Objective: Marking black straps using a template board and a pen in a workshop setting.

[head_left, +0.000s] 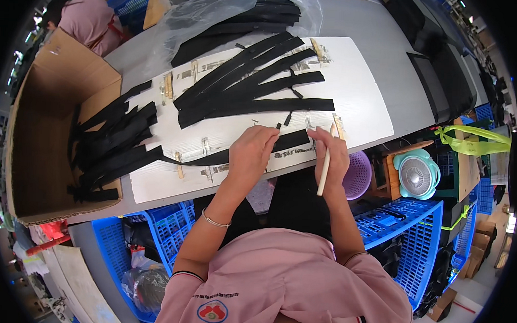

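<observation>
- I see a flat black fabric strip on a white rectangular board atop the grey bench.
- Left hand: fingertips at the strip; I can't tell whether that grip is pinching.
- Right hand: grip clasps a thin pale stick.
- I'd judge the strip light, limp, best held near its ends.

Shirt: pink, short-sleeved. Left cuff has dark trim with a pale line. Emblem: blue oval outline, red shapes, a bit of green, dark lettering next to it. Trousers black. Pale metallic bangle, left wrist. Left hand, right hand both bare.
</observation>
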`<state>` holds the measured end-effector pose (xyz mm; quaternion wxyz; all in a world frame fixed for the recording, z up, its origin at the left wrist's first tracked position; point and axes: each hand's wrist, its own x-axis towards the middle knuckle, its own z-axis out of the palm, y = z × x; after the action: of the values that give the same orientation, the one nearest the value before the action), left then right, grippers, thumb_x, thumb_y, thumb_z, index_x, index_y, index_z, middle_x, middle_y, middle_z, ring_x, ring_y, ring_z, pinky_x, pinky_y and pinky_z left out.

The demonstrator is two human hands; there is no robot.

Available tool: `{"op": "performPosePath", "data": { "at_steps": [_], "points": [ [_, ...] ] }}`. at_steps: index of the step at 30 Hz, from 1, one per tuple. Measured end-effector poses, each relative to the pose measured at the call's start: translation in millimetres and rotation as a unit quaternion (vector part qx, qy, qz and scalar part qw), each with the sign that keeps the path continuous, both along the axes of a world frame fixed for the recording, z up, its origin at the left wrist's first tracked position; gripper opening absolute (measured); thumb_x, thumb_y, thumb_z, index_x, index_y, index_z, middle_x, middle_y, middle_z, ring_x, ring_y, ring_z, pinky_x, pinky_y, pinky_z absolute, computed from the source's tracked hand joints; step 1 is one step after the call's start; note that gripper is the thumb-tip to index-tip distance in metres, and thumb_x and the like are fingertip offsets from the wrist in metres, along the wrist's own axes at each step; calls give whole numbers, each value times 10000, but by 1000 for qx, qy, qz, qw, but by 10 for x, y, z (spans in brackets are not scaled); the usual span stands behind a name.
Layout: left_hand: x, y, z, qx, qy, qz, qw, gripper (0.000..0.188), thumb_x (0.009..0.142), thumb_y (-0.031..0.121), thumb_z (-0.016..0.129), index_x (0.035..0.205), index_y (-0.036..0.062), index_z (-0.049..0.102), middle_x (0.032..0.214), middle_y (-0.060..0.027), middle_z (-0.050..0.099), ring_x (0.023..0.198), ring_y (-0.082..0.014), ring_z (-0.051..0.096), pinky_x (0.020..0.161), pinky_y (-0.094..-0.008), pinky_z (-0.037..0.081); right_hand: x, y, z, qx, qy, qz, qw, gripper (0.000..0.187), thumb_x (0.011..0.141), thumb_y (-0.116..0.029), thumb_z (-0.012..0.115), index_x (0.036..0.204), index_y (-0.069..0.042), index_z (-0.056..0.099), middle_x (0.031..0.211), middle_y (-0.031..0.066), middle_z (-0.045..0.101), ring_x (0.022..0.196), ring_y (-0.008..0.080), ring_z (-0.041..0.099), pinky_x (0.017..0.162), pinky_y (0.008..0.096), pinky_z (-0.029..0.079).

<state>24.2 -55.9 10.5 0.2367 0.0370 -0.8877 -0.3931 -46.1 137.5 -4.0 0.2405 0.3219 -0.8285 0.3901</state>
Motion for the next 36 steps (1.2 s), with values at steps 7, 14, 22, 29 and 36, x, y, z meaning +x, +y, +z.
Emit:
{"op": "performPosePath", "data": {
  "at_steps": [7, 14, 22, 29, 36],
  "points": [
    [74, 32, -10, -34, 15, 50, 998, 172, 899, 87, 730, 1069, 61, 731, 1058, -80, 708, 1019, -293, 643, 872, -386, 500, 167, 95, -100, 101, 26, 28, 994, 411, 859, -96, 762, 1256, -43, 671, 1171, 99, 730, 1079, 298, 634, 1008, 445, 439],
    [394, -97, -95, -101, 13, 112, 988, 223, 896, 67, 731, 1119, 76, 751, 1189, -61, 715, 1145, -283, 619, 1056, -446, 424, -25, 247, -156, 134, 77, -97, 983, 372, 896, -102, 738, 1257, -51, 663, 1001, 122, 721, 1068, 292, 627, 1076, 489, 397],
    [1116, -143, -106, -165, -75, 186, 966, 405, 965, 169, 689, 1356, 65, 658, 1445, -81, 614, 1403, -293, 497, 1234, -571, 159, -105, 308, -210, 134, 114, -129, 976, 309, 931, -66, 702, 1237, -36, 671, 1037, 111, 699, 990, 286, 613, 1054, 509, 427],
    [1404, -432, -127, -173, -128, 201, 956, 544, 973, 272, 700, 1461, 68, 574, 1536, -109, 536, 1481, -330, 416, 1234, -624, 83, -87, 293, -134, 152, 93, -132, 975, 280, 960, -66, 677, 1239, -43, 669, 1036, 93, 702, 970, 288, 613, 1055, 491, 415],
    [1397, -421, -191, -171, -101, 214, 956, 519, 962, 245, 709, 1438, 71, 596, 1516, -109, 553, 1484, -331, 408, 1235, -601, 114, 125, -192, 232, 16, -52, -89, 995, 258, 1046, -123, 571, 1265, -18, 660, 870, 90, 725, 928, 228, 636, 989, 396, 445]
  ]
}}
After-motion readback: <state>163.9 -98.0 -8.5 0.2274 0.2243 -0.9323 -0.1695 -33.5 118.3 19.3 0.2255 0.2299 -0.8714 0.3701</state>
